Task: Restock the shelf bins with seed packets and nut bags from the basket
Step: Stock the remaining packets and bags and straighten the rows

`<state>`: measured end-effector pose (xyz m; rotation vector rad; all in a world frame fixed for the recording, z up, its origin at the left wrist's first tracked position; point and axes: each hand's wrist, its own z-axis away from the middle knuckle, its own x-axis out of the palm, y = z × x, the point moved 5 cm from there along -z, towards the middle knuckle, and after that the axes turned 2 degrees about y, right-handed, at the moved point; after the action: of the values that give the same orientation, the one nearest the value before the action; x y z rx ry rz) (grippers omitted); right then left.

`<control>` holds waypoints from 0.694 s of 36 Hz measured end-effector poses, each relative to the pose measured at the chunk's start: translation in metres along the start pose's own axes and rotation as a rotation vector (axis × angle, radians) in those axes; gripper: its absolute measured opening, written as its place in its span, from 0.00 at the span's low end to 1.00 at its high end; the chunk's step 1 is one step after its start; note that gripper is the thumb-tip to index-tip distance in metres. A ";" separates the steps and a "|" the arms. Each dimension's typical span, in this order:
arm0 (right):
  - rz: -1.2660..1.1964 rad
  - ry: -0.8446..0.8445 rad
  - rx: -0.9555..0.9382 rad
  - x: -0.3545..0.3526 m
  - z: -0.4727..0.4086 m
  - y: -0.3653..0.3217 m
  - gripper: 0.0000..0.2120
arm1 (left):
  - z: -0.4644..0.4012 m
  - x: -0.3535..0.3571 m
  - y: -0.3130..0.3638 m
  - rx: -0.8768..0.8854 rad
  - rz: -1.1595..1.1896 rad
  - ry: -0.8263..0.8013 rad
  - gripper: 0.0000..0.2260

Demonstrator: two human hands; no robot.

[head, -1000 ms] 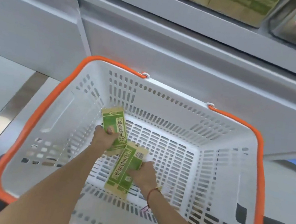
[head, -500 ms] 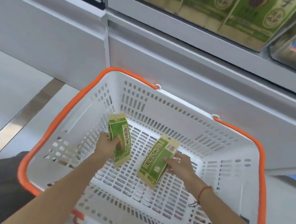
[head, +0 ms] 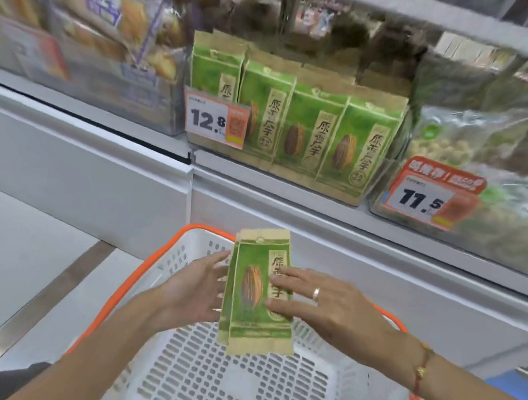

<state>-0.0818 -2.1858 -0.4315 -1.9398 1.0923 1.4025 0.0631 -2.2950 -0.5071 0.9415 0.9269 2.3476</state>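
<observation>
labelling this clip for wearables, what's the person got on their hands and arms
Both forearms are bare, with no sleeve in view. The right hand wears a plain band ring on one finger, and its wrist carries a thin red cord bracelet with a small gold bead. The left hand shows no ring, watch or band. No gloves on either.

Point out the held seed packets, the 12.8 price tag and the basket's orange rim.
held seed packets [head: 255,291]: head view, front face.
12.8 price tag [head: 214,120]: head view, middle.
basket's orange rim [head: 131,278]: head view, left edge.
</observation>
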 end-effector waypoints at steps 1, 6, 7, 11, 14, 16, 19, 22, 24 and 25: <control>0.022 -0.031 0.014 -0.004 0.000 0.001 0.16 | 0.004 0.008 0.007 0.015 -0.044 -0.028 0.23; -0.020 0.019 0.254 -0.037 -0.005 0.004 0.23 | 0.015 0.045 0.038 0.261 -0.297 0.067 0.20; -0.088 0.099 0.373 -0.049 -0.007 0.005 0.21 | 0.018 0.053 0.046 0.334 -0.327 0.122 0.19; -0.311 0.247 0.811 -0.082 -0.015 0.024 0.32 | 0.033 0.089 0.084 0.660 -0.362 0.183 0.18; -0.527 0.320 0.887 -0.115 -0.027 0.045 0.33 | 0.045 0.125 0.125 0.887 -0.419 0.108 0.15; -0.537 0.382 0.835 -0.143 -0.037 0.060 0.30 | 0.051 0.149 0.157 0.983 -0.504 0.047 0.14; -0.433 0.546 0.750 -0.179 -0.047 0.084 0.31 | 0.052 0.172 0.199 1.070 -0.639 -0.022 0.14; -0.279 0.619 0.696 -0.195 -0.054 0.105 0.34 | 0.042 0.172 0.230 1.146 -0.838 0.091 0.19; -0.218 0.615 0.689 -0.197 -0.056 0.115 0.33 | 0.030 0.167 0.244 1.158 -0.949 0.161 0.20; -0.201 0.603 0.700 -0.195 -0.058 0.120 0.33 | 0.025 0.163 0.248 1.156 -0.982 0.186 0.19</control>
<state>-0.1790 -2.2355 -0.2218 -1.8697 1.3562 0.2338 -0.0643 -2.3535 -0.2441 0.3704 2.2404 0.9617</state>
